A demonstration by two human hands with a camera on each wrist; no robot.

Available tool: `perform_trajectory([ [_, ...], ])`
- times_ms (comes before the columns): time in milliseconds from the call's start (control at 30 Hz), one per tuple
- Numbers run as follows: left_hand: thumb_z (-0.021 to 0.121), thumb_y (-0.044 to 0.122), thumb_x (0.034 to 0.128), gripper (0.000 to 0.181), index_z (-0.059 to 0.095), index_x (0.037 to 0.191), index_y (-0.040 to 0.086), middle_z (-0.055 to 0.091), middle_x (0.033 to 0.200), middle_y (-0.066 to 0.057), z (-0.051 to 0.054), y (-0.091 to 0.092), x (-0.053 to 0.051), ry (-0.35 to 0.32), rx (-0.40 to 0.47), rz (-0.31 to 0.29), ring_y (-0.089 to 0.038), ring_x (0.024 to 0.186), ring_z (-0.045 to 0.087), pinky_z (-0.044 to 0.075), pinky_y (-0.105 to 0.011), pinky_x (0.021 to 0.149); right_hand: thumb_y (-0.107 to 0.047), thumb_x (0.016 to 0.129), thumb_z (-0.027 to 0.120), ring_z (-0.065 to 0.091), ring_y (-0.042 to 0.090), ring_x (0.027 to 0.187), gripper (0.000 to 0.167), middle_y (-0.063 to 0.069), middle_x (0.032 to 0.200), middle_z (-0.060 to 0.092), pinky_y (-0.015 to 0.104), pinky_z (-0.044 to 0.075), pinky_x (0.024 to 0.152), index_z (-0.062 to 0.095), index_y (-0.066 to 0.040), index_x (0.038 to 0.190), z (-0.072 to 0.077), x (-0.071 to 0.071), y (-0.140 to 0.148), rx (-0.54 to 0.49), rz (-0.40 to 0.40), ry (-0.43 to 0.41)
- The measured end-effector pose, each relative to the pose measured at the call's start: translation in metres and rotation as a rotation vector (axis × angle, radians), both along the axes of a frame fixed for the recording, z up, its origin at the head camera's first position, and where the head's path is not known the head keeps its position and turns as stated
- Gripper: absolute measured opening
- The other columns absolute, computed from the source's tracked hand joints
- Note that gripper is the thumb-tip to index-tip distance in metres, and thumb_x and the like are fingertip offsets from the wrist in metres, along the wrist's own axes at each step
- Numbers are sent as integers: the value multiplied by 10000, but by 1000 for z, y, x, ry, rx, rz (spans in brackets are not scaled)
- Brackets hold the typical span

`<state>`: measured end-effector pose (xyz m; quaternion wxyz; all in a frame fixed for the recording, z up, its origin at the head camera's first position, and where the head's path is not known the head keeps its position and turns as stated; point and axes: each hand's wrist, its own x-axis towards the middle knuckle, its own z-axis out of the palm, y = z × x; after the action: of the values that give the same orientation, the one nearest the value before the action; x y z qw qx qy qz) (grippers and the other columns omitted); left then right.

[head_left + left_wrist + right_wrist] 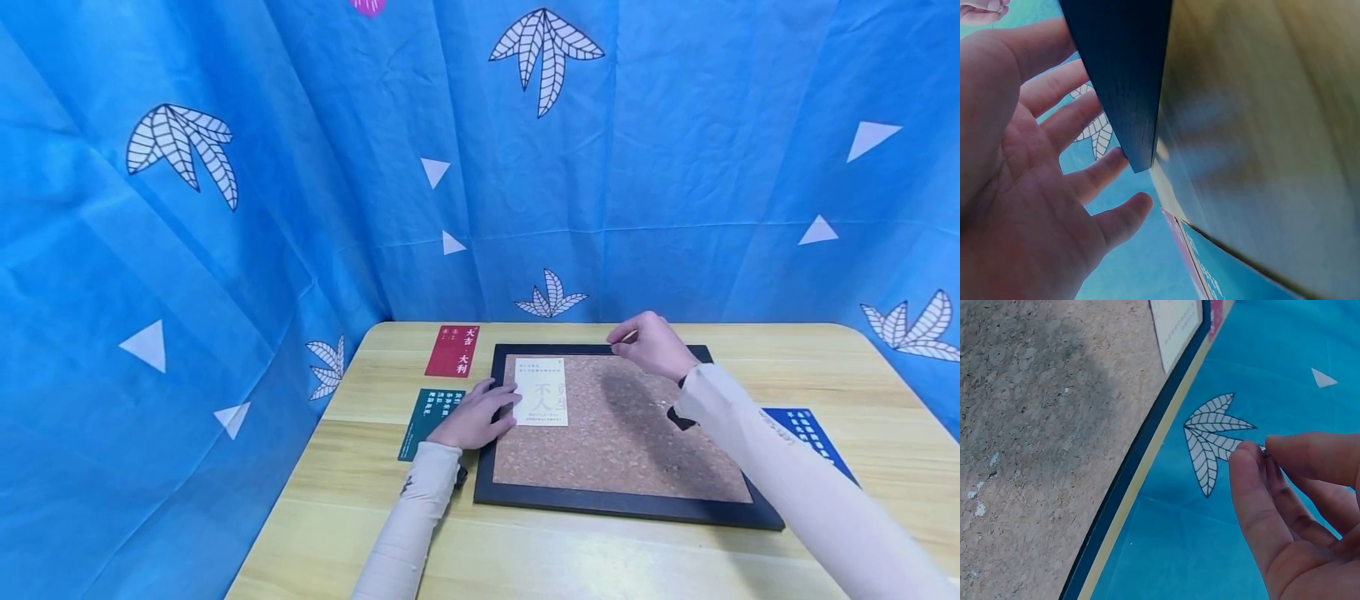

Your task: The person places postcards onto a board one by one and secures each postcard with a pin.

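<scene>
A cork board (600, 458) with a black frame (622, 503) lies on the table, a pale printed card (546, 400) flat on its left part. My left hand (474, 417) rests at the frame's left side, fingertips on the card's left edge; in the left wrist view the spread fingers of the hand (1041, 156) reach around the black frame (1125, 75). Above the board's far edge is my right hand (654, 343). In the right wrist view, thumb and finger of that hand (1304, 506) pinch a tiny object (1264, 450), too small to identify.
A red card (452, 351) and a green card (427, 421) lie left of the board. A blue card (810, 437) is at its right, partly behind my right sleeve. Blue patterned cloth (525, 167) hangs behind the wooden table (345, 475) and along its left side.
</scene>
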<state>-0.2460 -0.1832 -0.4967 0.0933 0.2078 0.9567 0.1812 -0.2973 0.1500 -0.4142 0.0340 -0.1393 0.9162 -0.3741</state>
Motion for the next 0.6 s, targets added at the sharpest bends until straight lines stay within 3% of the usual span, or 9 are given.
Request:
perform_trajectory([
  [600, 637, 345, 1021, 502, 549, 1505, 248, 416, 1660, 11, -1, 0, -3, -6, 5, 2, -330, 1597, 233, 344, -597, 1225, 61, 914, 663, 742, 352, 985, 180, 233, 1071, 774, 436, 623, 808, 792, 39, 1037, -16, -24, -28, 58, 32, 92],
])
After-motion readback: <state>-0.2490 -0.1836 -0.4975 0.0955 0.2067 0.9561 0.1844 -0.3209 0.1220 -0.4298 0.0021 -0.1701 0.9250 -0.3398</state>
